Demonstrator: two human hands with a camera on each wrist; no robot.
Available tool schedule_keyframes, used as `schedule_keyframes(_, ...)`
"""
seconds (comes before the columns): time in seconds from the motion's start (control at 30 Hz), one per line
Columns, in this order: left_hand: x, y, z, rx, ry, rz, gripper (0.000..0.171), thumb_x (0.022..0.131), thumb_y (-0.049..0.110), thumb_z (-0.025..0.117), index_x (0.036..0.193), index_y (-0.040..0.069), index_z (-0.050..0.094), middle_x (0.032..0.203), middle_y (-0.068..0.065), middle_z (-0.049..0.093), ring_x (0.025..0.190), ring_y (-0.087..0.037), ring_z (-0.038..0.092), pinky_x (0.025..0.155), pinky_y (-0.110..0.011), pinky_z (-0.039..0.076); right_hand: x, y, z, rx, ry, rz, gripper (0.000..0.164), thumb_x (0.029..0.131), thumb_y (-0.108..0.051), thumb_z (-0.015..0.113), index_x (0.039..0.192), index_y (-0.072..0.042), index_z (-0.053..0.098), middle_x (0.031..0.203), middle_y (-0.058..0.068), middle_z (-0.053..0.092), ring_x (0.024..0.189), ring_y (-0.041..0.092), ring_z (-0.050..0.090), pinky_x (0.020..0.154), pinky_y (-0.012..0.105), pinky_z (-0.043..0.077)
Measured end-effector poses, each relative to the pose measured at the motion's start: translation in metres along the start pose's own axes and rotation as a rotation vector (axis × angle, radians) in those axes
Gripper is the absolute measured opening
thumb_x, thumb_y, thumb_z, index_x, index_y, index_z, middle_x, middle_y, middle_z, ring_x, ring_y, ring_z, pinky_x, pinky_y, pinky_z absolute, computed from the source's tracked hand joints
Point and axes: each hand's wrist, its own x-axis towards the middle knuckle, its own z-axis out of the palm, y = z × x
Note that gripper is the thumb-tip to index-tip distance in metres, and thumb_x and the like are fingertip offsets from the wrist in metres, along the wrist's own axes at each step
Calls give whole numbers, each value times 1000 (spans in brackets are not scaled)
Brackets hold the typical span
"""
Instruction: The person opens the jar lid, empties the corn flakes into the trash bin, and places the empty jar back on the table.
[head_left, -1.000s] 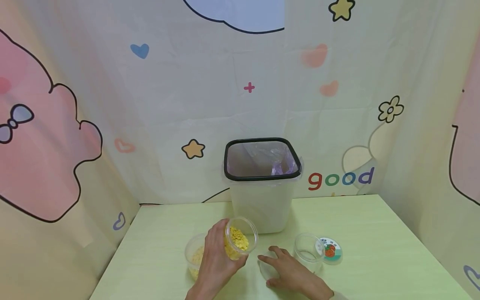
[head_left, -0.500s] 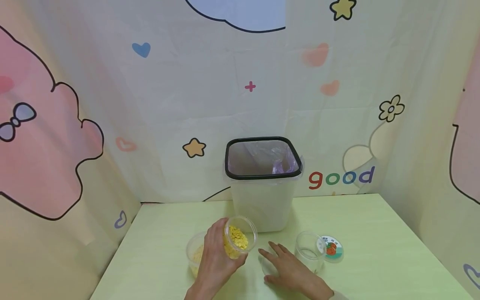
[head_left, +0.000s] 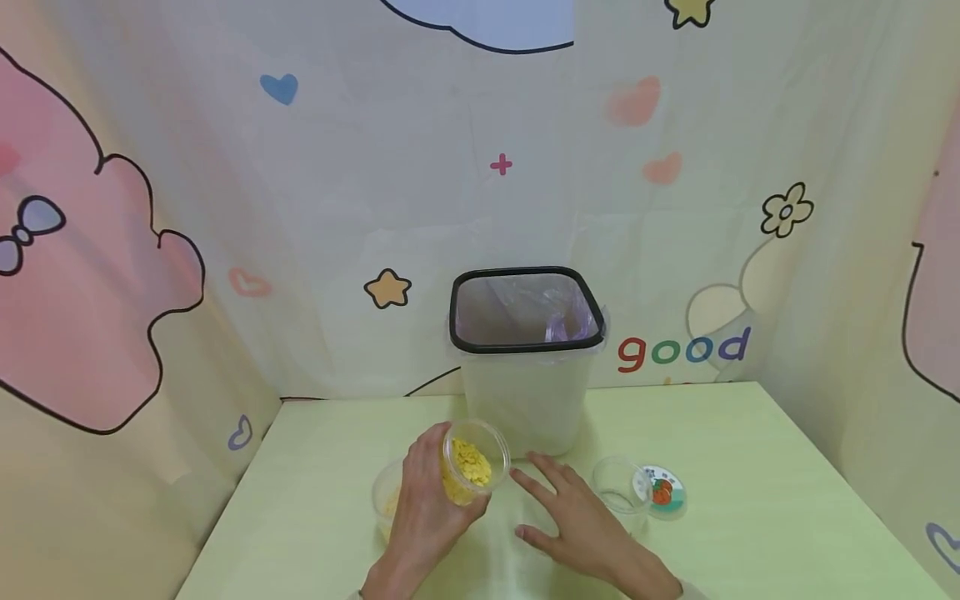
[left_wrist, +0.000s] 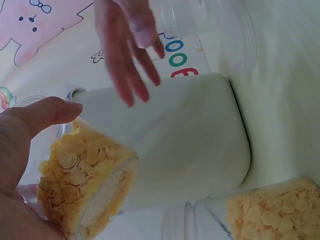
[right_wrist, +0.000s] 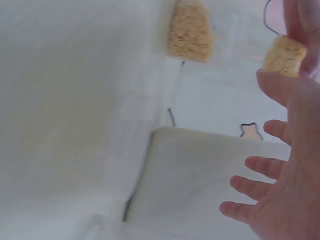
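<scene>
My left hand [head_left: 427, 508] grips a clear plastic jar [head_left: 471, 462] partly filled with yellow flakes, like cornflakes. The jar is tilted, its mouth facing up and to the right. In the left wrist view the flakes [left_wrist: 80, 170] have slid to one side, below my thumb. Just right of the jar, my right hand [head_left: 581, 521] is spread and holds nothing; the right wrist view shows its fingers [right_wrist: 250, 187] apart. Behind my left hand stands another clear tub [head_left: 384, 493] of flakes, partly hidden. A clear container [head_left: 617, 479] stands beside my right hand.
A white trash bin [head_left: 525, 408] with a black rim and a purplish liner bag stands behind the hands against the printed cloth. To the right lies a round lid [head_left: 667, 493] with a red fruit picture. The pale green table [head_left: 750, 517] extends further right.
My right hand has risen off the table area toward the jar, its fingers more spread. My left hand keeps its hold on the tilted jar, which has shifted slightly left and up in view.
</scene>
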Motion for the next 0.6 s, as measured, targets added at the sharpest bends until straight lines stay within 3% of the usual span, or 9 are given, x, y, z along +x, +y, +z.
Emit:
schedule_keyframes(0.4,17,3,-9,-8,29,35,101,52,20,95,138,8,42,123,-12,56,113,-27,55,98,-46,48,11,-5,-53,5,155,-78,68,88,-49,68,148,-28,43,158,7,34,142,32,37,109,57,40)
schedule_keyframes(0.6,26,3,-13,-23,38,52,100,52,19,94,138,7,43,125,-10,55,115,-27,53,100,-46,45,15,-6,-76,0,167,-93,69,89,-50,66,149,-29,42,161,5,29,144,33,34,111,62,34)
